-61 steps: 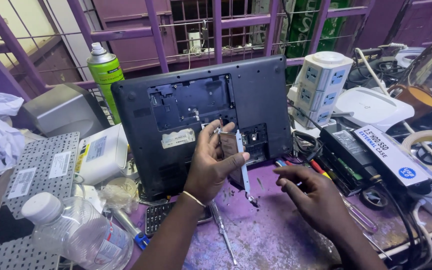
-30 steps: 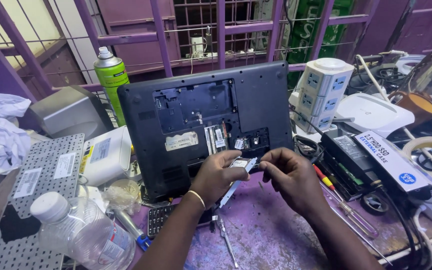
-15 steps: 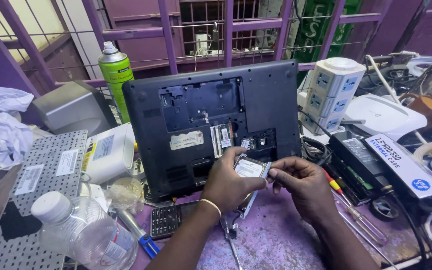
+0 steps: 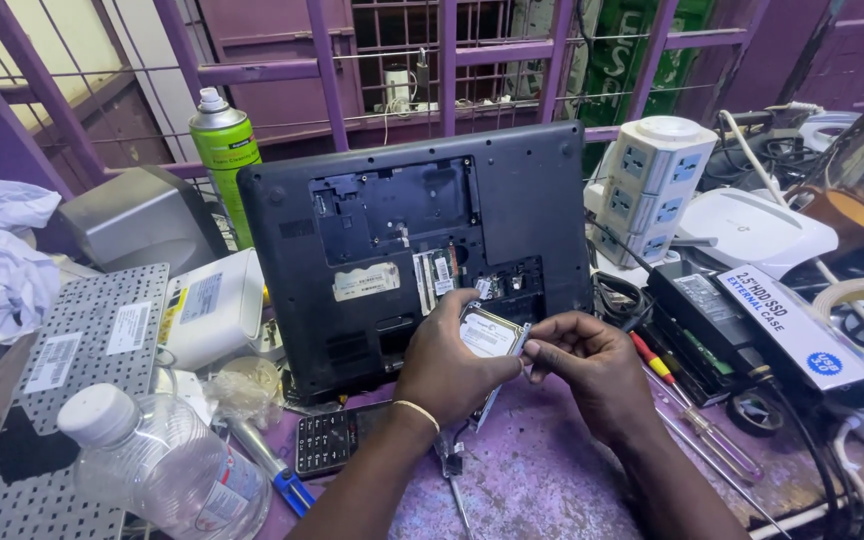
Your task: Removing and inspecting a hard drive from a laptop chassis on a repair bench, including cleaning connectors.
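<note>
A black laptop (image 4: 512, 200) stands tilted with its underside facing me, its covers off and inner bays exposed. In front of it my left hand (image 4: 444, 362) grips a small silver hard drive (image 4: 490, 333) with a white label. My right hand (image 4: 592, 368) pinches the drive's right edge with thumb and fingertips. Both hands hover just above the purple worktop (image 4: 542, 480), below the laptop's open bay. A screwdriver (image 4: 452, 470) lies on the worktop under my left wrist.
A green spray can (image 4: 224, 150) stands behind the laptop's left side. At left are a clear plastic bottle (image 4: 152, 465), a white box (image 4: 210, 310), a keyboard panel (image 4: 72, 350) and a black phone (image 4: 324, 440). At right are a white socket tower (image 4: 657, 180), a power adapter (image 4: 697, 300) and red-handled screwdrivers (image 4: 672, 385).
My left hand drew the hard drive out of the laptop's bay and lowered it toward me. My right hand rose from the worktop and took hold of the drive's edge.
</note>
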